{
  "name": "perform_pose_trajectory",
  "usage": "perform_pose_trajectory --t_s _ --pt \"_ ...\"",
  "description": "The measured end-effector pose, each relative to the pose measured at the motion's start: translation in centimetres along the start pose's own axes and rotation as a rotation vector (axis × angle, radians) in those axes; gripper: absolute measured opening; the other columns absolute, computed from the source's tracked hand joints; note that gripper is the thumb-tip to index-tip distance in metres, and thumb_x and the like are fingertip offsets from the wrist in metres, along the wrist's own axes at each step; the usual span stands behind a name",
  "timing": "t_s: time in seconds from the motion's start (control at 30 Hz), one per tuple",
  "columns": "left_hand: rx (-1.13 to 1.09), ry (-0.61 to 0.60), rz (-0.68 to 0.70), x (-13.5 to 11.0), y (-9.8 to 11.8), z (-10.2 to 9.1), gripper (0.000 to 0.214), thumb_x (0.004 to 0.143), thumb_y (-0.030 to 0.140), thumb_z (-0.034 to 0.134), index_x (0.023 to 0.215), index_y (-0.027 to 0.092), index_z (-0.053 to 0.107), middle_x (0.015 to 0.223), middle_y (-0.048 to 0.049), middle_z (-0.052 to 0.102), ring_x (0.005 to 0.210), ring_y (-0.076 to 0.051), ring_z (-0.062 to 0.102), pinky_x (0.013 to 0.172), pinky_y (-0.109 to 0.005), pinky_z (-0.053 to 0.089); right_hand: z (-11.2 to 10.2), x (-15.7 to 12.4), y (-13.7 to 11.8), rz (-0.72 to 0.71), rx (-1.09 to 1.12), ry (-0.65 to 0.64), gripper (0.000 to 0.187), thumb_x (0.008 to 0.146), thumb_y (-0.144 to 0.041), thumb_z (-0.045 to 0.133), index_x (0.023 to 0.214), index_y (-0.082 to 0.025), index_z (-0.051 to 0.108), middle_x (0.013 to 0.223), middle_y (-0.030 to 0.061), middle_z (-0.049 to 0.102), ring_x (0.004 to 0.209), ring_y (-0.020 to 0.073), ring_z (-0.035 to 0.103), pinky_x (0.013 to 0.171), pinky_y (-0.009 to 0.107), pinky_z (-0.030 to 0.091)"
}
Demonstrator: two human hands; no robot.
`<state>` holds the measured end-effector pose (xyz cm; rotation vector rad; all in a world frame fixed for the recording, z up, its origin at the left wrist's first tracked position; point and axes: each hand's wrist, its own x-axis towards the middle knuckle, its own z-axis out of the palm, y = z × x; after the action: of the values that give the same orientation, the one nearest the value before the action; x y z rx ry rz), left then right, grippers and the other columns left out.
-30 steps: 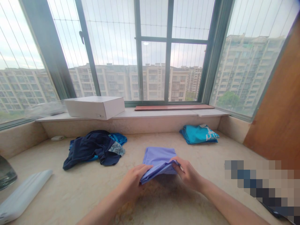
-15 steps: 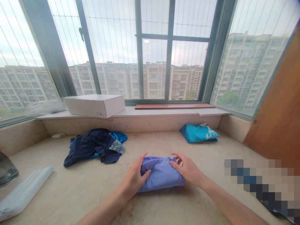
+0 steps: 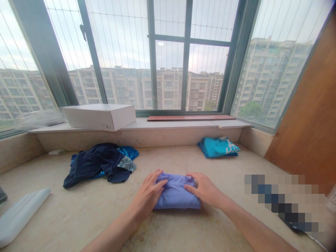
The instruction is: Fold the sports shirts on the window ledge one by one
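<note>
While a soft, folded purple cloth [image 3: 178, 196] is lying on the smooth, tan, stone-looking counter [image 3: 168, 231] between the left hand [image 3: 150, 190] and the right hand [image 3: 204, 186], the left is resting spread on the cloth's nine-o'clock side. The right is curving, thumb and fingers apart, at its two-o'clock corner. Lumpy, crumpled navy clothes [image 3: 96, 161] are sitting toward ten o'clock.

Looks out past the back edge of the beige counter [image 3: 84, 210], through green-framed windows [image 3: 187, 63], onto pale apartment blocks [image 3: 169, 85]. Lit by a cloudy sky [image 3: 120, 38]. Meets a brown wooden panel [image 3: 301, 129] along the right edge.
</note>
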<state>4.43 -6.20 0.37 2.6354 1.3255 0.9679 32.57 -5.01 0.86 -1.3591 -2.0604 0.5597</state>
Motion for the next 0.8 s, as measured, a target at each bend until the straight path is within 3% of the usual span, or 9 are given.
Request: perform_pose_trajectory --t_s 0.07,0.17,0.23,0.33,0.4,0.47,0.53,0.63,0.8 --pt "-0.052 -0.003 0.087 -0.1 0.7 -0.5 0.036 0.095 0.013 0.05 0.123 0.026 0.069 0.147 -0.0112 0.053 0.137 -0.029 0.049 0.112 -0.048 0.044 0.1 0.0 0.0 -0.003 0.026 -0.006 0.048 0.083 -0.05 0.072 0.122 -0.022 0.069 0.116 0.0099 0.072 0.108 0.0293 0.065 0.097 0.042 0.048" --pt "-0.229 -0.119 0.259 -0.4 2.5 -1.3 0.041 0.096 0.013 0.049 0.132 0.029 0.062 0.145 -0.0101 0.055 0.132 -0.025 0.054 0.108 -0.04 0.047 0.2 0.1 -0.3 0.0 0.079 0.005 0.044 0.082 -0.042 0.075 0.12 -0.021 0.069 0.113 0.0096 0.071 0.105 0.0271 0.066 0.093 0.04 0.05" --pt "-0.386 -0.197 0.248 -0.5 3.9 -1.4 0.042 0.097 0.017 0.052 0.135 0.03 0.059 0.135 -0.0101 0.062 0.12 -0.023 0.062 0.102 -0.035 0.052 0.1 0.0 -0.9 -0.004 0.117 0.031 0.04 0.08 -0.033 0.077 0.117 -0.021 0.07 0.111 0.0088 0.07 0.103 0.0254 0.066 0.092 0.039 0.051" --pt "-0.679 -0.24 -0.014 -0.5 5.5 -1.1 0.034 0.098 0.032 0.055 0.13 0.024 0.061 0.108 -0.0099 0.072 0.089 -0.019 0.07 0.084 -0.032 0.058 0.1 -0.1 -2.0 -0.04 0.162 0.133 0.028 0.082 -0.02 0.074 0.11 -0.022 0.072 0.103 0.0054 0.068 0.095 0.021 0.065 0.087 0.034 0.052" --pt "-0.896 -0.304 -0.248 -0.3 6.2 -0.8 0.036 0.098 0.045 0.054 0.119 0.019 0.066 0.096 -0.0094 0.072 0.079 -0.019 0.07 0.077 -0.032 0.059 0.1 -0.4 -2.6 -0.118 0.156 0.244 0.023 0.087 -0.016 0.068 0.108 -0.023 0.072 0.098 0.0044 0.064 0.091 0.0189 0.063 0.083 0.032 0.053" --pt "-1.105 -0.368 -0.481 0.0 6.6 -0.6 0.045 0.094 0.055 0.058 0.115 0.016 0.067 0.102 -0.012 0.072 0.088 -0.023 0.072 0.083 -0.036 0.059 0.0 -0.7 -3.2 -0.268 0.097 0.341 0.024 0.091 -0.013 0.062 0.11 -0.023 0.071 0.096 0.0049 0.06 0.092 0.0191 0.06 0.083 0.032 0.053" --pt "-1.298 -0.347 -0.659 0.3 6.9 -0.5 0.053 0.087 0.058 0.067 0.118 0.015 0.067 0.117 -0.0153 0.07 0.106 -0.027 0.07 0.097 -0.039 0.054 0.0 -1.2 -3.7 -0.458 -0.004 0.381 0.027 0.093 -0.011 0.057 0.113 -0.023 0.07 0.097 0.006 0.058 0.094 0.02 0.057 0.084 0.032 0.052" --pt "-1.521 -0.235 -0.758 0.6 7.2 -0.6 0.054 0.082 0.057 0.074 0.114 0.014 0.07 0.124 -0.0163 0.069 0.121 -0.029 0.063 0.108 -0.037 0.047 0.0 -1.9 -4.6 -0.741 -0.164 0.325 0.024 0.097 -0.015 0.054 0.114 -0.023 0.07 0.094 0.0062 0.06 0.093 0.0202 0.055 0.084 0.032 0.051" --pt "-1.62 -0.137 -0.916 0.8 7.6 -1.1 0.046 0.083 0.054 0.073 0.107 0.014 0.07 0.106 -0.0121 0.076 0.106 -0.03 0.07 0.091 -0.038 0.058 1.0 -2.2 -5.8 -1.116 -0.355 0.133 0.019 0.101 -0.023 0.053 0.107 -0.027 0.071 0.095 0.0022 0.067 0.097 0.0171 0.058 0.083 0.028 0.049"
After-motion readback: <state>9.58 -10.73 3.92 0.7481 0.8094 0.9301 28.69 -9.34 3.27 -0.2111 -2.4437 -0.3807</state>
